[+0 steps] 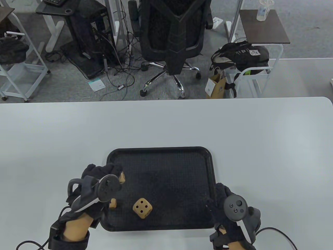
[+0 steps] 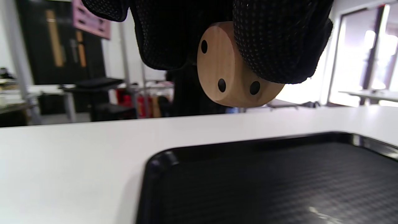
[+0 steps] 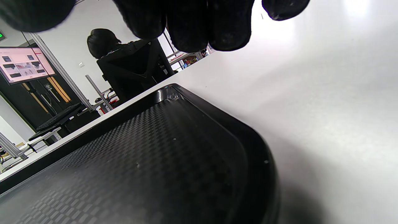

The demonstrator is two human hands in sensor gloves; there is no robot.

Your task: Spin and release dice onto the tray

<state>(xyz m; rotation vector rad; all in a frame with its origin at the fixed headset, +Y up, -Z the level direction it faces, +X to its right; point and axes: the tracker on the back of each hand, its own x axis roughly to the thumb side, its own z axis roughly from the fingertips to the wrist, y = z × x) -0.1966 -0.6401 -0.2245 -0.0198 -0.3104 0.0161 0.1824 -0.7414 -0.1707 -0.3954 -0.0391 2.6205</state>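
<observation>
Dice point(image 1: 142, 208) on black tray point(image 1: 161, 153) — white table point(image 1: 234, 125) | office chair point(image 1: 169, 39) behind

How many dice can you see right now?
2: one die lies on the tray, four up; one held die in the left hand. More may be hidden.

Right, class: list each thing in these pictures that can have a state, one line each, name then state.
Left hand: raised over the tray's left edge, fingers curled in a grip on a die.
Held die: pinched between gloved fingers, clear of the tray.
Second die: lying loose on the tray, four pips up.
Tray: flat on the table.
Right hand: at the tray's right edge, holding nothing.
</observation>
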